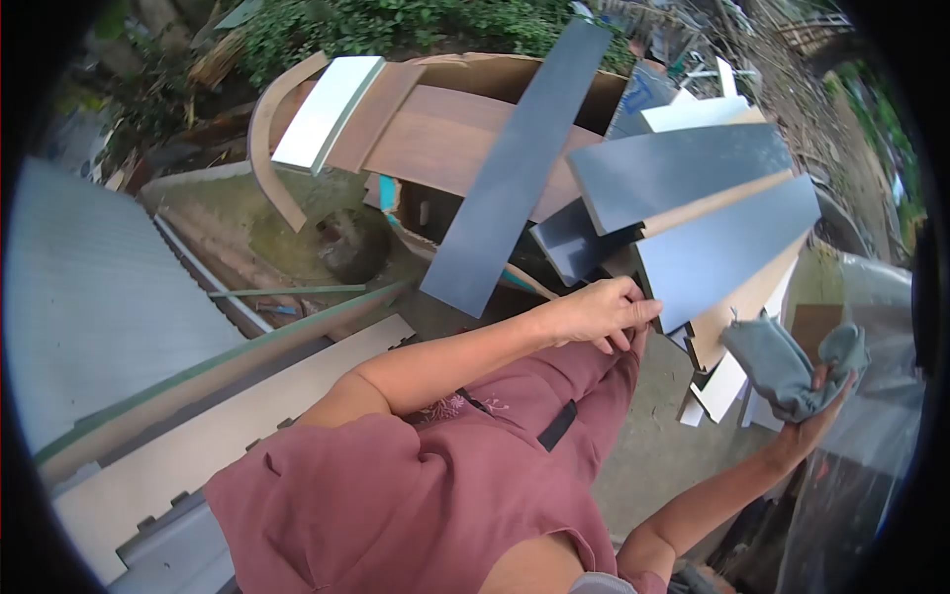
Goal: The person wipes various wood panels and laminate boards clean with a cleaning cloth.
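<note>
My left hand (602,312) reaches across my body to the near end of a glossy grey board (727,247). Its fingers are bent round the lower corner of that board, which rests on a stack of other boards. My right hand (819,404), out to the right, is closed on a bunched grey-green cloth (777,366). Part of the cloth hangs over the fingers and hides some of them. Just above the gripped board lies another grey board (683,173) with a pale wood edge. A long dark grey board (524,158) slants across to the left.
Brown wooden boards (445,134) and a white board (329,114) lie over a cardboard box (475,67). At left are a curved wooden strip (259,148) and a corrugated sheet (89,297). Clear plastic sheeting (876,436) hangs at right. Green plants (336,30) grow behind.
</note>
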Available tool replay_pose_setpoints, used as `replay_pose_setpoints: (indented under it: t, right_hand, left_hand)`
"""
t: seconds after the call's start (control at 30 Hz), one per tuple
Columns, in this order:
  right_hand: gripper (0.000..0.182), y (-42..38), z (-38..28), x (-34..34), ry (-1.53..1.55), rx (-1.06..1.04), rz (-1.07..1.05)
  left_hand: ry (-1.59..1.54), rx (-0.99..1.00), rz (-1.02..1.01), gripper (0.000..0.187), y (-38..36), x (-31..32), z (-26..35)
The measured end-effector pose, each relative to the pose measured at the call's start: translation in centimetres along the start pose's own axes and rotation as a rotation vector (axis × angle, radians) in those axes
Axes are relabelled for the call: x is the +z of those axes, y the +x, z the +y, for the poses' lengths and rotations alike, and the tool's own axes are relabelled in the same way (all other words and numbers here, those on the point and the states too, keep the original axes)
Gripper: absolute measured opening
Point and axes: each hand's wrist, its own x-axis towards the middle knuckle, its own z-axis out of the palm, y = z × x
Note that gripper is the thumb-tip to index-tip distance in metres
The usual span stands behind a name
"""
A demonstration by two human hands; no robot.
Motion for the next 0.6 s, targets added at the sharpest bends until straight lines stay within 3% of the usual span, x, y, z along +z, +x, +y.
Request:
replay_pose_setpoints:
  t: [0.1, 0.17, 0.23, 0.33, 0.37, 0.4, 0.47, 0.5, 0.53, 0.57, 0.6]
  right_hand:
    - [0.033, 0.0, 2.4, -2.4, -0.019, -0.005, 0.036]
    - [0.034, -2.4, 1.7, 1.5, 0.029, -0.082, 0.335]
    - [0.035, -1.6, 2.4, -2.0, 0.099, -0.052, 0.327]
    - [0.033, 0.9, 4.1, -10.2, -0.057, -0.112, 0.369]
    - [0.031, 1.1, 4.2, -11.9, 0.148, -0.029, 0.388]
    - [0.03, 1.1, 4.4, -12.7, 0.349, 0.059, 0.407]
    - [0.029, 0.7, 5.0, -13.0, 0.31, 0.066, 0.457]
    - [0.027, 0.3, 5.3, -13.3, 0.273, 0.067, 0.508]
    - [0.026, -0.1, 5.7, -14.2, 0.312, 0.102, 0.386]
    - [0.026, -0.3, 6.4, -14.7, 0.312, 0.102, 0.398]
    - [0.027, -0.6, 7.3, -15.3, 0.509, 0.12, 0.006]
  left_hand:
    - [0.139, -0.011, -0.14, 0.047, -5.0, -6.1, 0.6]
    - [0.086, -0.008, 0.118, 0.044, -8.4, -11.4, 0.6]
    - [-0.134, 0.137, 0.553, 0.047, -10.6, -18.5, -2.6]
    - [-0.472, 0.281, 1.286, 0.062, -13.1, -29.3, -11.1]
    - [-0.585, 0.29, 1.545, 0.062, -13.7, -32.2, -13.3]
    - [-0.695, 0.341, 1.586, 0.073, -14.4, -34.9, -15.2]
    - [-0.801, 0.383, 1.622, 0.084, -15.3, -39.0, -16.5]
    - [-0.968, 0.414, 1.508, 0.092, -15.4, -40.7, -16.4]
    - [-1.128, 0.441, 1.384, 0.101, -15.3, -41.4, -15.9]
    - [-1.12, 0.434, 1.378, 0.101, -15.2, -41.9, -15.4]
    - [-1.076, 0.406, 1.349, 0.105, -15.0, -42.5, -14.6]
